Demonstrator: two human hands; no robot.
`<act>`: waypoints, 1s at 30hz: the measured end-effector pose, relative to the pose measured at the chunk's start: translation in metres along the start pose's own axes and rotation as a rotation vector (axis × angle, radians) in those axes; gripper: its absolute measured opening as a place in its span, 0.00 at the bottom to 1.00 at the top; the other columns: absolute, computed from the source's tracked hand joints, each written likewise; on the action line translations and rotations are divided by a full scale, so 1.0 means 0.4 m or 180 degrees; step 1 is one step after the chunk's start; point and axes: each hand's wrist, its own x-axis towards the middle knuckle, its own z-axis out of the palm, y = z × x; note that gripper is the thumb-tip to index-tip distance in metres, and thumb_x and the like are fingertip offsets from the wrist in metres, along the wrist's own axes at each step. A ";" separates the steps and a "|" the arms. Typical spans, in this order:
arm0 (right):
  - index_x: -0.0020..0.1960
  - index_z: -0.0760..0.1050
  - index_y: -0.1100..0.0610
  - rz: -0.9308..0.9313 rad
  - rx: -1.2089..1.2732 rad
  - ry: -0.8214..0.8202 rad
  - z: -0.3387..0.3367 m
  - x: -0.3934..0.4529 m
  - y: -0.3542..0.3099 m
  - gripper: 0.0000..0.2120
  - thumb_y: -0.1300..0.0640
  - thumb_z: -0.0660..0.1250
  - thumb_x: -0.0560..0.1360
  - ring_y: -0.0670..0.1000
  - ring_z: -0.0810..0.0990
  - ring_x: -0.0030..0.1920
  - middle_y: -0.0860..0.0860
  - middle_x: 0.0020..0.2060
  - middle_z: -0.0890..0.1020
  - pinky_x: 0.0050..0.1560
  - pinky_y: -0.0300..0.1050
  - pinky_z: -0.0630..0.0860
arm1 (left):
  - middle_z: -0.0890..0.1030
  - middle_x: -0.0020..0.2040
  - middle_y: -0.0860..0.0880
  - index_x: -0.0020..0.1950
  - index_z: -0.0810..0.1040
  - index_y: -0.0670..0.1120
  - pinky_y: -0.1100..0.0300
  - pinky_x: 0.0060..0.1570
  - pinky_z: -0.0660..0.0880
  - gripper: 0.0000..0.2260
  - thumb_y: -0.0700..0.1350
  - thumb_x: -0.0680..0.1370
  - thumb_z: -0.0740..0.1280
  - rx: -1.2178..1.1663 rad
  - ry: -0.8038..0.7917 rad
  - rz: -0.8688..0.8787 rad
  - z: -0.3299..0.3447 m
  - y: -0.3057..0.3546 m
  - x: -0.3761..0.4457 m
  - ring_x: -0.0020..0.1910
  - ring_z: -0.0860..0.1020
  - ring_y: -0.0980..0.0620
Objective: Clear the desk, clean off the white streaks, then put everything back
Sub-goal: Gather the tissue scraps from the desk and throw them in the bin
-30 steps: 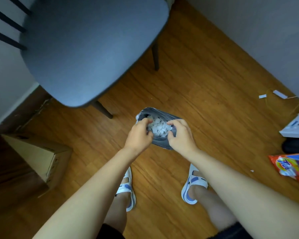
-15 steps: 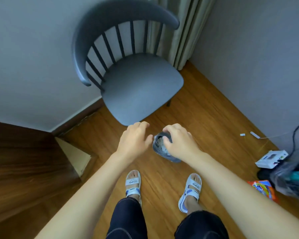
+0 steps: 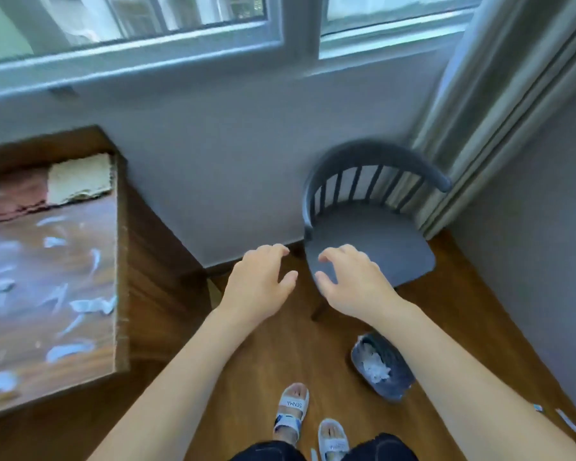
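Head view, blurred by motion. Left hand [image 3: 258, 284]: raised in front of the body, fingers loosely bent, grasping nothing. Right hand [image 3: 353, 282]: beside it, fingers likewise relaxed and spread, grasping nothing; it overlaps the front edge of the chair seat in the picture, contact not determinable. Desk [image 3: 120, 261]: dark wood, at left, its top marked across with white streaks [image 3: 80, 307]. Folded cloths [image 3: 79, 179]: one cream, one pink, lying at the far end of the desk by the wall. Grey bag [image 3: 384, 369]: on the wooden floor below the right forearm, mouth open, white crumpled material inside, apart from both hands. Chair [image 3: 376, 241]: grey, spindle-backed, in the corner by the curtain [image 3: 499, 111]. Sandalled feet [image 3: 291, 410]: at the bottom edge.
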 end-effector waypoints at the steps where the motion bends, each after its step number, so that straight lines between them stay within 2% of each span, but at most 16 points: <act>1: 0.68 0.73 0.49 -0.0133 0.0015 0.0014 -0.003 0.008 -0.028 0.18 0.45 0.63 0.81 0.55 0.76 0.63 0.50 0.63 0.77 0.64 0.56 0.76 | 0.80 0.69 0.51 0.74 0.75 0.51 0.54 0.66 0.77 0.21 0.55 0.82 0.68 0.0039 0.0085 -0.0092 -0.026 -0.016 -0.019 0.67 0.78 0.50; 3: 0.68 0.75 0.48 -0.0442 0.0079 0.0011 -0.005 0.020 -0.084 0.17 0.45 0.64 0.81 0.53 0.78 0.61 0.49 0.61 0.78 0.62 0.54 0.78 | 0.80 0.68 0.52 0.73 0.75 0.51 0.51 0.65 0.79 0.21 0.55 0.82 0.68 0.0086 0.0246 -0.0309 -0.073 -0.043 -0.069 0.66 0.79 0.51; 8: 0.68 0.75 0.49 -0.1217 0.0201 -0.0230 -0.001 0.022 -0.250 0.17 0.47 0.66 0.81 0.49 0.80 0.59 0.47 0.60 0.79 0.59 0.47 0.80 | 0.78 0.70 0.53 0.74 0.74 0.51 0.53 0.68 0.76 0.21 0.55 0.83 0.67 0.0049 0.0654 -0.0990 -0.178 -0.108 -0.240 0.68 0.76 0.52; 12: 0.67 0.76 0.49 -0.1670 0.0226 -0.0412 0.031 0.015 -0.392 0.16 0.48 0.66 0.80 0.50 0.80 0.60 0.46 0.60 0.80 0.61 0.50 0.79 | 0.75 0.72 0.54 0.75 0.72 0.52 0.56 0.70 0.73 0.20 0.54 0.84 0.66 -0.0099 0.0877 -0.1486 -0.237 -0.184 -0.369 0.71 0.73 0.53; 15: 0.65 0.77 0.49 -0.1873 0.0213 -0.0544 0.074 0.017 -0.495 0.15 0.48 0.67 0.80 0.50 0.80 0.57 0.47 0.55 0.80 0.57 0.50 0.80 | 0.77 0.70 0.54 0.74 0.73 0.51 0.58 0.66 0.73 0.19 0.54 0.83 0.67 -0.0159 0.1024 -0.1752 -0.272 -0.260 -0.438 0.70 0.74 0.53; 17: 0.63 0.78 0.50 -0.1973 0.0227 -0.0660 0.112 0.025 -0.564 0.13 0.50 0.67 0.80 0.49 0.80 0.51 0.46 0.49 0.81 0.53 0.47 0.80 | 0.76 0.70 0.54 0.74 0.74 0.51 0.58 0.66 0.72 0.19 0.53 0.84 0.66 -0.0234 0.1084 -0.1887 -0.292 -0.320 -0.474 0.70 0.73 0.53; 20: 0.60 0.79 0.50 -0.2018 0.0232 -0.0761 0.190 0.050 -0.661 0.10 0.53 0.68 0.80 0.46 0.80 0.43 0.44 0.43 0.81 0.47 0.46 0.81 | 0.75 0.70 0.54 0.73 0.74 0.51 0.58 0.65 0.72 0.18 0.52 0.84 0.66 -0.0325 0.1088 -0.1962 -0.322 -0.434 -0.513 0.69 0.72 0.54; 22: 0.63 0.78 0.49 -0.1989 0.0194 -0.0740 0.253 0.073 -0.716 0.13 0.55 0.68 0.80 0.47 0.78 0.46 0.43 0.47 0.78 0.47 0.44 0.78 | 0.76 0.68 0.53 0.72 0.75 0.50 0.58 0.65 0.72 0.16 0.50 0.84 0.66 -0.0319 0.1044 -0.1943 -0.340 -0.529 -0.530 0.68 0.73 0.53; 26: 0.73 0.68 0.41 -0.2016 0.0060 -0.0827 0.344 0.115 -0.779 0.26 0.61 0.66 0.80 0.51 0.73 0.60 0.47 0.62 0.71 0.59 0.47 0.78 | 0.77 0.68 0.54 0.71 0.76 0.51 0.55 0.64 0.75 0.14 0.48 0.85 0.65 -0.0416 0.0893 -0.1848 -0.369 -0.710 -0.545 0.68 0.74 0.53; 28: 0.74 0.68 0.40 -0.2124 -0.0171 -0.0883 0.363 0.134 -0.793 0.27 0.62 0.65 0.80 0.50 0.71 0.60 0.46 0.62 0.70 0.59 0.46 0.77 | 0.77 0.68 0.55 0.70 0.76 0.51 0.55 0.65 0.74 0.13 0.47 0.85 0.65 -0.0450 0.0821 -0.1747 -0.380 -0.783 -0.539 0.68 0.73 0.54; 30: 0.69 0.72 0.40 -0.2133 -0.0347 -0.0908 0.373 0.156 -0.813 0.23 0.62 0.65 0.81 0.48 0.70 0.56 0.45 0.58 0.69 0.55 0.42 0.76 | 0.77 0.67 0.55 0.70 0.77 0.51 0.57 0.66 0.70 0.13 0.45 0.85 0.64 -0.0469 0.0757 -0.1585 -0.397 -0.856 -0.518 0.69 0.72 0.53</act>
